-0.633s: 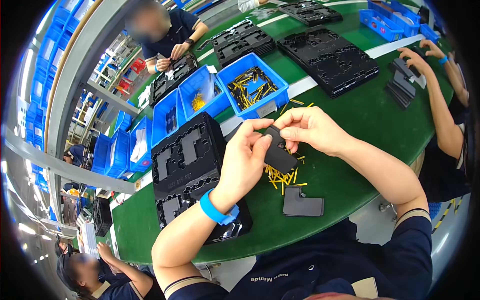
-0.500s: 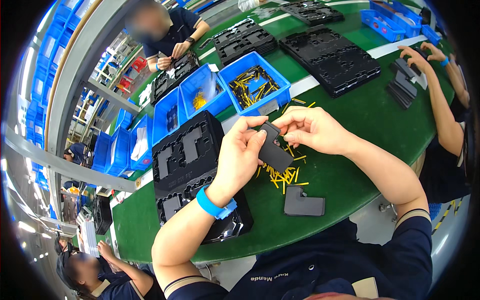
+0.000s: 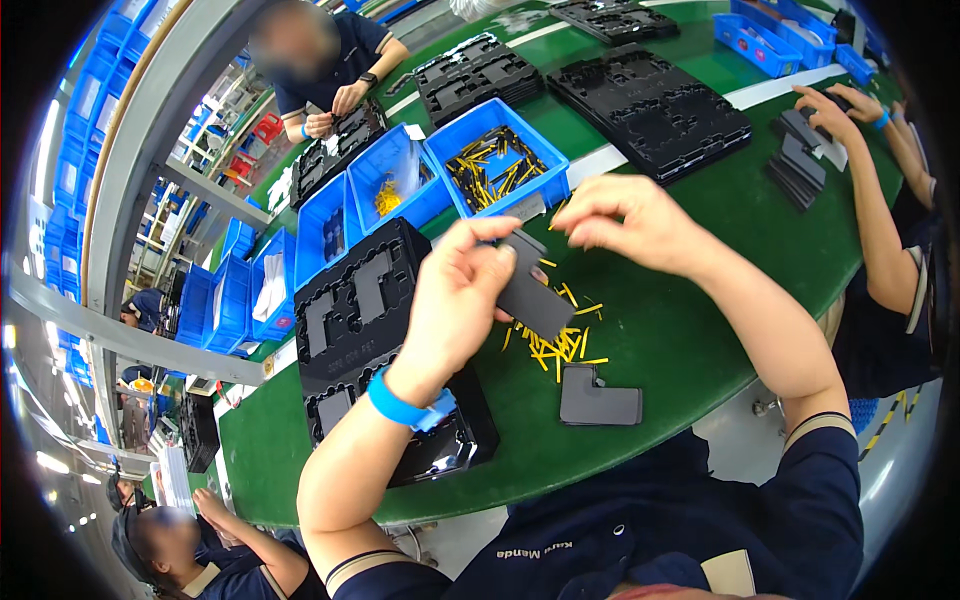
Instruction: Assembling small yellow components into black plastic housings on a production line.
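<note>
Newly parted: right hand point(image 3: 635, 226) from dark panel point(image 3: 535, 300), with a clear gap between right fingertips and the panel's upper end, against near contact a moment earlier. Held as before in left hand point(image 3: 455, 285), thumb and fingers closed on the upper end; tilted, free end pointing down and right of the fingers. Drawn nearly together: right thumb and fingertips, with a speck of yellow point(image 3: 552, 226) at the tips; whether pinched or lying beyond, impossible to tell. To be read, by judgement, as the close of a pull at the panel, perhaps with a strip freed. Below the left fingertips: loose yellow strips point(image 3: 560, 348) and, farther below, dark L-shaped pieces point(image 3: 598, 404), undisturbed. Beyond the fingertips: blue bin point(image 3: 553, 187) of yellow and black strips. Left of the left fingers: black moulded tray point(image 3: 342, 374).
</note>
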The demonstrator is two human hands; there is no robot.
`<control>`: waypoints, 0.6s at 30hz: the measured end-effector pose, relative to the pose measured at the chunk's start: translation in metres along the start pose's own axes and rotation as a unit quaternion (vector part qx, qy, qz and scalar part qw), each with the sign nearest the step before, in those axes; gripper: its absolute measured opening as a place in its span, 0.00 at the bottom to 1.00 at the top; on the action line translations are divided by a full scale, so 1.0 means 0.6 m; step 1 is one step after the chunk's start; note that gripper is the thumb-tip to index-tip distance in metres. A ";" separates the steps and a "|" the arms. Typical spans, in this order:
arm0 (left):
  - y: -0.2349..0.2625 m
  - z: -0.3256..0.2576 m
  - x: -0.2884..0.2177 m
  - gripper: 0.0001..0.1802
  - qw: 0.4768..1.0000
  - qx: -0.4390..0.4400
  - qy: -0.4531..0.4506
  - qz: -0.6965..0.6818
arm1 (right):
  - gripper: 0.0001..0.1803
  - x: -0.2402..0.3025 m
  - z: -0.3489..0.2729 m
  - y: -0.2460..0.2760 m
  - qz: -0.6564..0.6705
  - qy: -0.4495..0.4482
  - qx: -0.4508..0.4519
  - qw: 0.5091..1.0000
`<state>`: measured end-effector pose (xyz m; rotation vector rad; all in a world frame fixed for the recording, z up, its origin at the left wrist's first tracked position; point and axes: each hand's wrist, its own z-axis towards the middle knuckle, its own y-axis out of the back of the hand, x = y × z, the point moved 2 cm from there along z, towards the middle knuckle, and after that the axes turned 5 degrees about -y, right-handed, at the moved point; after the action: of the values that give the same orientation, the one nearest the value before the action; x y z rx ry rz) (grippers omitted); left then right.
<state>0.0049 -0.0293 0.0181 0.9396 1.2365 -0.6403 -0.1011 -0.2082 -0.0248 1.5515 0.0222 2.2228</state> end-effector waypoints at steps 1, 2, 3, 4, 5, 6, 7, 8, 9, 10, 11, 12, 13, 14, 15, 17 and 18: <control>0.012 0.002 -0.005 0.14 1.000 -0.017 -0.015 -0.003 | 0.08 -0.006 0.005 0.019 -0.004 -0.041 -0.009 0.999; 0.026 0.001 -0.020 0.16 1.000 -0.029 -0.005 -0.008 | 0.07 -0.016 0.006 0.030 0.001 -0.066 -0.047 0.997; 0.037 -0.003 -0.032 0.17 1.000 -0.028 -0.012 -0.005 | 0.06 -0.027 0.008 0.042 -0.037 -0.103 -0.068 0.992; 0.048 -0.007 -0.042 0.18 0.999 -0.027 -0.019 -0.002 | 0.05 -0.040 0.008 0.053 -0.074 -0.138 -0.088 0.984; 0.066 -0.014 -0.044 0.20 1.000 -0.008 -0.015 0.019 | 0.06 -0.061 0.006 0.058 -0.091 -0.161 -0.091 0.979; 0.083 -0.025 -0.042 0.22 0.999 0.012 -0.008 0.040 | 0.06 -0.074 0.000 0.058 -0.089 -0.162 -0.092 0.978; 0.095 -0.042 -0.052 0.25 0.996 0.006 0.020 0.084 | 0.07 -0.080 -0.001 0.053 -0.176 -0.099 -0.067 0.977; 0.109 -0.055 -0.040 0.24 0.995 0.003 -0.014 0.101 | 0.09 -0.082 -0.003 0.048 -0.260 -0.035 -0.041 0.964; 0.129 -0.080 -0.033 0.25 0.994 0.001 0.037 0.104 | 0.10 -0.081 -0.001 0.036 -0.263 -0.088 -0.028 0.960; 0.148 -0.106 -0.030 0.25 0.990 -0.006 0.089 0.107 | 0.10 -0.076 -0.001 0.029 -0.256 -0.084 -0.023 0.963; 0.165 -0.124 -0.020 0.25 0.986 -0.001 0.118 0.115 | 0.10 -0.073 -0.002 0.026 -0.315 -0.088 -0.026 0.945; 0.184 -0.150 -0.009 0.25 0.980 -0.007 0.153 0.125 | 0.10 -0.072 0.003 0.012 -0.366 -0.085 -0.022 0.927; 0.188 -0.165 -0.007 0.23 0.982 -0.005 0.169 0.078 | 0.10 -0.077 0.005 0.013 -0.381 -0.075 -0.035 0.921; 0.192 -0.175 -0.005 0.21 0.975 -0.028 0.198 0.099 | 0.07 -0.080 0.010 0.018 -0.358 -0.094 -0.013 0.929; 0.200 -0.181 0.005 0.19 0.974 -0.035 0.196 0.110 | 0.06 -0.078 0.009 0.021 -0.350 -0.094 -0.025 0.932; 0.202 -0.194 0.009 0.17 0.976 -0.044 0.181 0.113 | 0.07 -0.065 0.002 0.020 -0.349 -0.097 -0.031 0.932; 0.204 -0.190 0.011 0.16 0.975 -0.043 0.184 0.121 | 0.07 -0.067 0.001 0.023 -0.352 -0.098 -0.037 0.930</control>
<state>0.0525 0.1304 0.0358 1.1482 1.4332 -0.2224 -0.0937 -0.2350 -0.0572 1.4208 0.3720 1.4871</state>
